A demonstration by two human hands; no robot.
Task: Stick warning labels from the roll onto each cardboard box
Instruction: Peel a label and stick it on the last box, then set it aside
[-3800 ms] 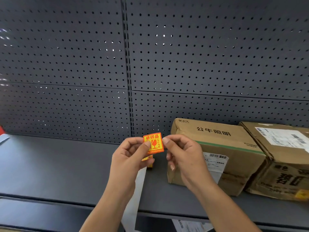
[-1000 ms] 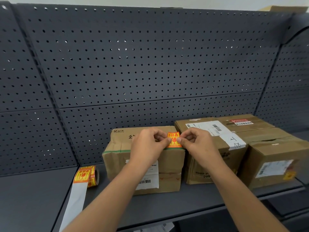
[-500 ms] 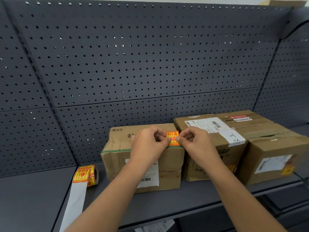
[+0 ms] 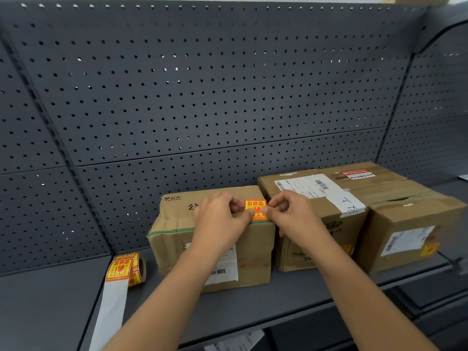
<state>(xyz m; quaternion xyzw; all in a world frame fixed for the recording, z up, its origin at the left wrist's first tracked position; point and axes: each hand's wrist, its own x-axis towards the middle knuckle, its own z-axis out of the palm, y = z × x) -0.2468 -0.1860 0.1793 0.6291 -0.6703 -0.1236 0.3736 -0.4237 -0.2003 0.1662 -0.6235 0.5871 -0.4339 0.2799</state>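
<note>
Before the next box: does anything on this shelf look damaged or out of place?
The left box, where the left hand and right hand pinch the warning label, is crumpled in front. The rightmost box has a torn, sagging top. The roll's bare backing strip hangs over the shelf edge.

The grey shelf (image 4: 278, 300) carries a label roll (image 4: 136, 269) and three cardboard boxes (image 4: 172, 249).

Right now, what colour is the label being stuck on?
The label is orange and yellow; head view.

The warning label (image 4: 255, 208), earlier held in mid-air, now lies on the left box (image 4: 174, 216) at its front top edge. The left hand (image 4: 220, 224) and right hand (image 4: 293, 216) hold its sides.
</note>
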